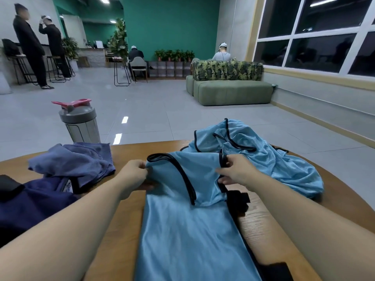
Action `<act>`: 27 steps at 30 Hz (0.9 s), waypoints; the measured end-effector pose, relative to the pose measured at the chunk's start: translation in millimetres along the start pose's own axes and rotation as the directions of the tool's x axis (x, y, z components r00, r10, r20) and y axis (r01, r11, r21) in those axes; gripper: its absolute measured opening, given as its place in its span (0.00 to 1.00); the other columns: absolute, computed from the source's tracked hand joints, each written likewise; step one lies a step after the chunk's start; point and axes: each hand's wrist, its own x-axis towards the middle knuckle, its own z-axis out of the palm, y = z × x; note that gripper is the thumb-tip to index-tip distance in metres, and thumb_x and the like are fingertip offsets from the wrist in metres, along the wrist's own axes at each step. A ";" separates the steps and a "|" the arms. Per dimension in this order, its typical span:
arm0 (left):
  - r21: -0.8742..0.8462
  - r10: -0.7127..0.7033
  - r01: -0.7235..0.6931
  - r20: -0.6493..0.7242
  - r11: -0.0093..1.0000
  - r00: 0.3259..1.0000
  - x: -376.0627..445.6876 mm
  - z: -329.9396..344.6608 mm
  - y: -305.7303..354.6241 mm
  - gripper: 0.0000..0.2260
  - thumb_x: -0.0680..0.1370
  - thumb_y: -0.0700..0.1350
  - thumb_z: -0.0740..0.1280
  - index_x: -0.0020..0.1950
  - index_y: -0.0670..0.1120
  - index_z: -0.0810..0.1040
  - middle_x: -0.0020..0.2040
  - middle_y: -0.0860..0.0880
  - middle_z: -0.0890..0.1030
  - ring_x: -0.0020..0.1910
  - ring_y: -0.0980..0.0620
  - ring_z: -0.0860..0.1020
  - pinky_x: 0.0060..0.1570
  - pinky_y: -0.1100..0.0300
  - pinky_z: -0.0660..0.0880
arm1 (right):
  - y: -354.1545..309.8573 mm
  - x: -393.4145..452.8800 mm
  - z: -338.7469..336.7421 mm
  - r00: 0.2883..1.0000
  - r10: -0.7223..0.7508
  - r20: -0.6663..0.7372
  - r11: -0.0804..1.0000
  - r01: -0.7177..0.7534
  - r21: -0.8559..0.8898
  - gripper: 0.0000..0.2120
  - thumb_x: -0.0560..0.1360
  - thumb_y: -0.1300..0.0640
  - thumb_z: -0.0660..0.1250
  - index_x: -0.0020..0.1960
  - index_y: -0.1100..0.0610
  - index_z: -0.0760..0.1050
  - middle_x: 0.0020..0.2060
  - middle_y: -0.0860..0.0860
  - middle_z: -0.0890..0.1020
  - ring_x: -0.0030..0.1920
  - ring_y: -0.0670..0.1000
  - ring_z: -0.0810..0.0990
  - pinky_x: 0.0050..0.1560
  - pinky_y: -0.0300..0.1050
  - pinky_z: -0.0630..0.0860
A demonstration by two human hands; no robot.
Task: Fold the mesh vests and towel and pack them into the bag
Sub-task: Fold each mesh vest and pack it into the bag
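Note:
A light blue mesh vest (188, 230) with black trim lies lengthwise on the wooden table (125, 230) in front of me. My left hand (135, 177) pinches its left shoulder strap. My right hand (236, 171) pinches the right shoulder strap by the black trim. A second light blue mesh vest (263, 157) lies crumpled at the far right of the table. A crumpled blue-purple towel (75, 161) sits at the far left. A dark navy bag (34, 203) lies at the near left, partly under my left forearm.
A grey shaker bottle (80, 122) with a pink lid stands at the table's far left edge behind the towel. A black object (278, 270) lies at the near edge on the right. Beyond the table are tiled floor, a green sofa (231, 92) and several people.

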 end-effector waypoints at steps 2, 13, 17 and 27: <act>-0.030 0.087 -0.088 -0.025 0.996 0.996 -11.6 -0.8 -1.6 0.06 0.82 0.37 0.57 0.49 0.43 0.74 0.49 0.39 0.80 0.37 0.44 0.83 0.36 0.54 0.81 | -2.6 -11.9 -5.5 0.996 -0.093 0.007 0.994 0.093 -0.061 0.05 0.77 0.65 0.66 0.51 0.57 0.76 0.44 0.54 0.81 0.36 0.49 0.82 0.43 0.41 0.81; 0.508 0.406 -0.731 0.612 0.457 0.679 -112.6 -38.0 -22.6 0.05 0.72 0.50 0.65 0.44 0.61 0.74 0.42 0.65 0.77 0.40 0.64 0.74 0.38 0.73 0.68 | 25.4 -130.1 -43.2 0.908 -0.320 0.268 0.818 0.408 -0.405 0.18 0.71 0.70 0.70 0.53 0.50 0.79 0.50 0.45 0.83 0.49 0.41 0.81 0.53 0.41 0.77; 0.601 0.237 -0.773 0.736 0.201 0.634 -115.1 -32.4 -45.2 0.23 0.69 0.45 0.54 0.53 0.73 0.69 0.54 0.65 0.74 0.50 0.64 0.69 0.51 0.65 0.69 | 31.2 -151.1 -49.7 0.875 -0.166 0.454 0.632 0.448 -0.632 0.23 0.76 0.63 0.63 0.62 0.38 0.72 0.59 0.32 0.72 0.52 0.37 0.76 0.51 0.34 0.74; 0.528 0.446 -0.835 0.791 -0.154 0.418 -151.3 47.0 -61.6 0.15 0.66 0.63 0.56 0.42 0.54 0.71 0.42 0.56 0.76 0.39 0.54 0.77 0.33 0.61 0.75 | 7.3 -154.2 -19.9 0.876 0.001 0.482 0.505 0.416 -0.756 0.31 0.70 0.38 0.69 0.69 0.37 0.62 0.66 0.33 0.60 0.69 0.39 0.59 0.67 0.37 0.62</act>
